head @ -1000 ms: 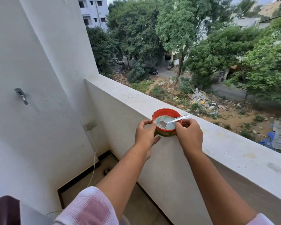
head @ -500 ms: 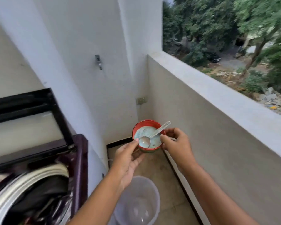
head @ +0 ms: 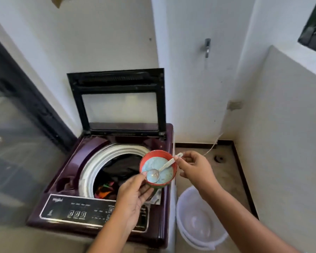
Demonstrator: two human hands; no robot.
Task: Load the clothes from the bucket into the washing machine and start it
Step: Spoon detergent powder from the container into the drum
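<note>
Since the earlier frame, red bowl (head: 158,169) moved from parapet to above open washing machine (head: 106,179). Left hand (head: 133,196) grips bowl; right hand (head: 195,168) pinches spoon (head: 162,169) handle. Clothes (head: 117,172) in drum; bucket (head: 199,220) on floor beside.

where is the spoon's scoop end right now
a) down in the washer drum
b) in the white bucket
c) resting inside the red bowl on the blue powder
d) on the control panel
c: the spoon lies in the red bowl, the right hand pinching its handle.
</note>
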